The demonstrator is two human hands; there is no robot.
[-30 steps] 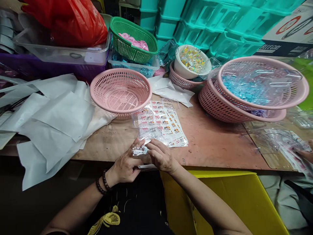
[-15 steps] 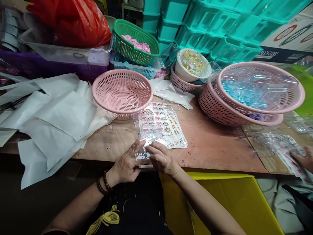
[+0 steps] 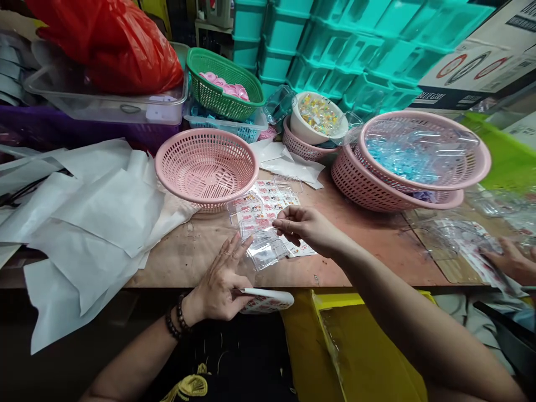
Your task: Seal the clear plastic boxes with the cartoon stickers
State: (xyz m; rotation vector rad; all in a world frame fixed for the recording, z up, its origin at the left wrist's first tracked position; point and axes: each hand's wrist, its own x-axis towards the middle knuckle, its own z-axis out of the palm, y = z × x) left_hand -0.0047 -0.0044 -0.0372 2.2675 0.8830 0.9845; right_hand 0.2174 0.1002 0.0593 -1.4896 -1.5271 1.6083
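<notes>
While right hand (image 3: 307,228) pinches shut above sticker sheet (image 3: 272,204) | left hand (image 3: 220,279), splayed, thumb-clamps printed card (image 3: 268,301) | judgement: press clear case (image 3: 264,252), at its 1 o'clock, flat on worktop (image 3: 368,251).

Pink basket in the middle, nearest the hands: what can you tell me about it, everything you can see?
The pink basket is round and shallow, seemingly plastic, its wall and floor pierced with rows of small slots below a smooth thick rim. It stands mouth up and looks empty. It rests on the wooden table, its left side over white paper sheets, with printed sticker sheets just in front of it.
</notes>
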